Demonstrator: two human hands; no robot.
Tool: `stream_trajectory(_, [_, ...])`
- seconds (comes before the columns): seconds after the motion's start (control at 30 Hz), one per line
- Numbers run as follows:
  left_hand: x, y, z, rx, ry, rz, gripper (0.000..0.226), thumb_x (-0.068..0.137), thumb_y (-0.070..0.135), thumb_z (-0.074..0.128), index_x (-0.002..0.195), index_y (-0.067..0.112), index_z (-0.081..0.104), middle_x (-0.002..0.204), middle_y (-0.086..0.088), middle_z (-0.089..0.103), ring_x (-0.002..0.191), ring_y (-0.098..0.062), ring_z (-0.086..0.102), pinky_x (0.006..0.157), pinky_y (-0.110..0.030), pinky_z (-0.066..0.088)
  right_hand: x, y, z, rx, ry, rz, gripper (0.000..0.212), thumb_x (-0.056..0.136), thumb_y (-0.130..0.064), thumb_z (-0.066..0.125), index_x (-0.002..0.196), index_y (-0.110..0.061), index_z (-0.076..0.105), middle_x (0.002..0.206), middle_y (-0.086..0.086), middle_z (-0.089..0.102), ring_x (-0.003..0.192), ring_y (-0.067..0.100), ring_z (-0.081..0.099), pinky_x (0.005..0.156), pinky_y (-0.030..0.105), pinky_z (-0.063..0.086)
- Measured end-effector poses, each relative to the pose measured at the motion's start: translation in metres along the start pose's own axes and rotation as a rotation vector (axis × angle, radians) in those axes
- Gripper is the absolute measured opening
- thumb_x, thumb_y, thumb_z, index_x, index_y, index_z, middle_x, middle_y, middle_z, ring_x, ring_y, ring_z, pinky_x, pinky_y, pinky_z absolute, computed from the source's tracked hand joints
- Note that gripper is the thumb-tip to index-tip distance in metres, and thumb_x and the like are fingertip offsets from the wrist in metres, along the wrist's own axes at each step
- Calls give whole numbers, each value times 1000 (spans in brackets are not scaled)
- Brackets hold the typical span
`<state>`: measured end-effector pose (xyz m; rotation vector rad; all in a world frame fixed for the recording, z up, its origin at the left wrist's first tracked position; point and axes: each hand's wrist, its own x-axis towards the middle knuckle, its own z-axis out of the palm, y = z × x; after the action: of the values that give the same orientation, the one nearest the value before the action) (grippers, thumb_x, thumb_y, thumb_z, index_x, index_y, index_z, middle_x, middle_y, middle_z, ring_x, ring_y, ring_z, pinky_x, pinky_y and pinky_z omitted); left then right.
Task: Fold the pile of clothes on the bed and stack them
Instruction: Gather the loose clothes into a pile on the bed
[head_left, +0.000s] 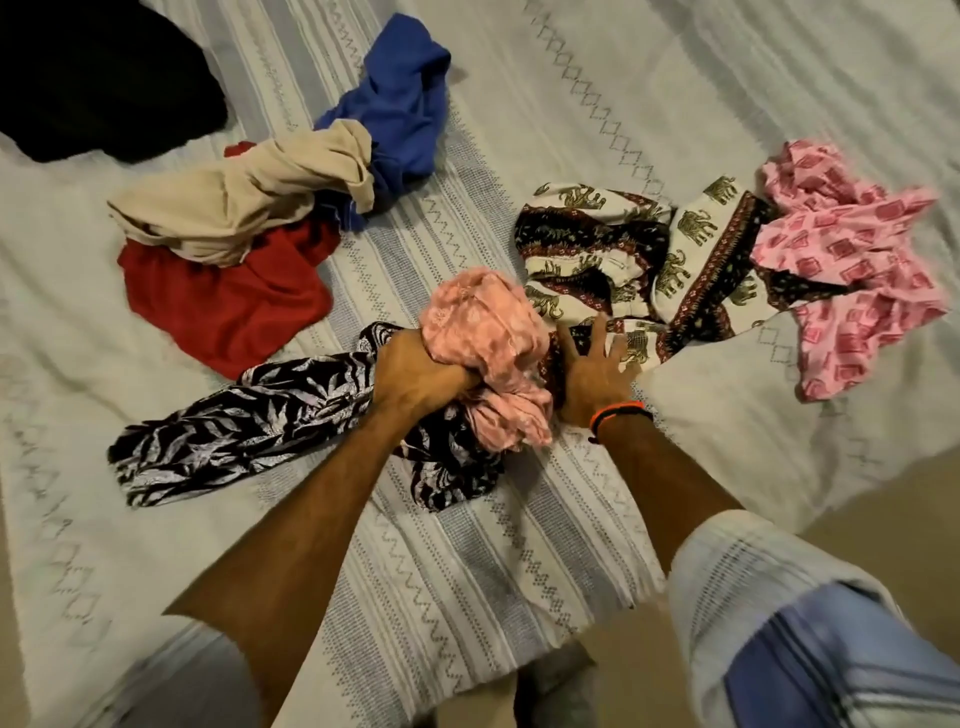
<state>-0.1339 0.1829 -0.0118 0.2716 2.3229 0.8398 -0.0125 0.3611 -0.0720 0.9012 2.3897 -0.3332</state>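
Crumpled clothes lie scattered over the bed (467, 545). My left hand (415, 374) grips a bunched salmon-pink garment (483, 322) near the middle, lifted a little above a black-and-white leaf-print piece (249, 421). My right hand (592, 374), with spread fingers and an orange wristband, rests on the edge of an elephant-print garment (623, 249) just right of the pink bundle. A pink garment with red squares (852, 270) lies at the far right. At the upper left a beige piece (234, 202) lies over a red one (228, 296), with a blue one (400, 104) behind.
A black cloth (93, 73) sits at the top left corner. The bedspread is white with grey woven stripes. The bed's near edge runs along the bottom, with beige floor (883, 493) showing at the lower right.
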Motion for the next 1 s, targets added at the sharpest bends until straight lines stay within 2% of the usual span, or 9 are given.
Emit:
stream_trajectory(0.17, [7,10,33,70,46,-36,30,68,38,83,87,21,67,72,7,60,67,-13,57,63,-24,42,46,31,16,-38,20,-25,97,81,-23,78,153,-36,15,158,24,-19,141,55,16,102,64,41])
stream_trajectory(0.3, [8,23,52,90,43,-9,37,50,45,73,75,19,65,70,8,63,70,-18,64,56,-21,41,71,62,26,116,190,-160,36,90,-11,62,125,-8,54,135,23,43,117,43,50,91,44,46])
stream_trajectory(0.4, [14,39,62,130,-18,84,73,40,62,67,101,24,73,115,3,68,109,-18,61,91,-30,51,80,77,1,649,162,-95,16,82,-9,67,97,-15,63,98,10,65,92,29,62,82,43,50])
stream_trajectory(0.47, [16,57,69,178,-69,175,86,39,70,63,112,25,73,143,2,52,135,-16,41,113,-33,34,73,78,-32,1135,73,-56,19,85,-5,66,84,-22,59,85,4,64,80,25,60,71,39,53])
stream_trajectory(0.7, [35,139,90,513,-221,646,94,54,67,75,135,23,57,165,-2,13,152,-28,0,120,-58,10,29,114,-139,1713,-390,-458,27,83,8,49,98,-12,59,76,-4,69,70,8,62,66,21,52])
stream_trajectory(0.77, [49,142,100,441,-285,736,82,63,60,75,136,29,54,156,4,36,145,-17,30,119,-44,26,22,121,-151,1664,-483,-570,26,75,4,52,96,-9,62,91,3,68,83,17,61,79,29,50])
stream_trajectory(0.83, [55,158,118,397,-295,671,54,65,46,76,113,21,68,116,5,69,104,-10,64,93,-30,53,21,141,-164,1604,-455,-611,24,74,3,55,95,-6,60,87,1,67,75,13,58,71,27,47])
stream_trajectory(0.9, [59,178,136,546,-193,600,35,62,43,73,79,13,70,77,1,69,68,-20,65,61,-33,57,21,162,-173,1637,-309,-534,29,69,7,53,95,-5,59,81,1,65,64,9,55,57,21,44])
stream_trajectory(1.0, [61,215,159,700,-162,560,26,58,36,75,68,16,62,62,3,60,57,-22,59,55,-30,52,35,200,-164,1547,128,-276,34,69,8,56,97,-11,61,91,2,68,79,16,62,63,26,52])
